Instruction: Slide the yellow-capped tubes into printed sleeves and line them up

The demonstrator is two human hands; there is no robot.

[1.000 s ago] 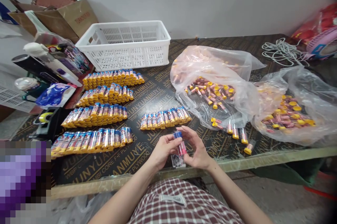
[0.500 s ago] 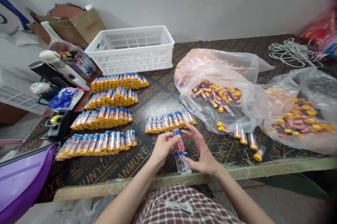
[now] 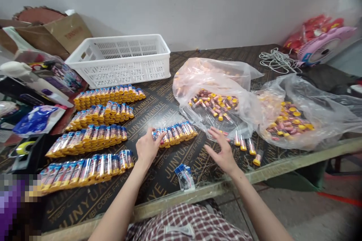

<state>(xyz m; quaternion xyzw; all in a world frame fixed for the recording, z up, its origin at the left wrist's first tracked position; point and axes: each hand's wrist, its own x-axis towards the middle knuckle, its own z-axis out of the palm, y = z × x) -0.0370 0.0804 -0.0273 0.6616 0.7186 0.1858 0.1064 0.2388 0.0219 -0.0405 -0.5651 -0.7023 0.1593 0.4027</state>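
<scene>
My left hand (image 3: 146,148) is at the left end of a short row of small clear tubes (image 3: 178,134) with yellow and blue ends and printed wraps. Its thumb and fingers close around the end tube, which they partly hide. My right hand (image 3: 222,153) hovers over the table to the right of that row, fingers spread and nothing in them. Beyond its fingertips, several unwrapped clear tubes (image 3: 243,143) with yellow caps stand or lean at a plastic bag's mouth. Between my forearms, a small pile of printed clear sleeves (image 3: 184,177) lies by the table edge.
Stacked rows of wrapped tubes (image 3: 93,137) fill the left side. Behind them stands a white plastic basket (image 3: 127,70). Two clear bags (image 3: 215,79) of yellow-capped tubes lie right of centre. A tape dispenser (image 3: 26,154), a coiled cord (image 3: 278,61) and a pink fan (image 3: 322,48) are farther out.
My left hand has moved left and away from me, from above the sleeves to the row's end, with the tube. My right hand has drawn off to the right, and the view has turned right.
</scene>
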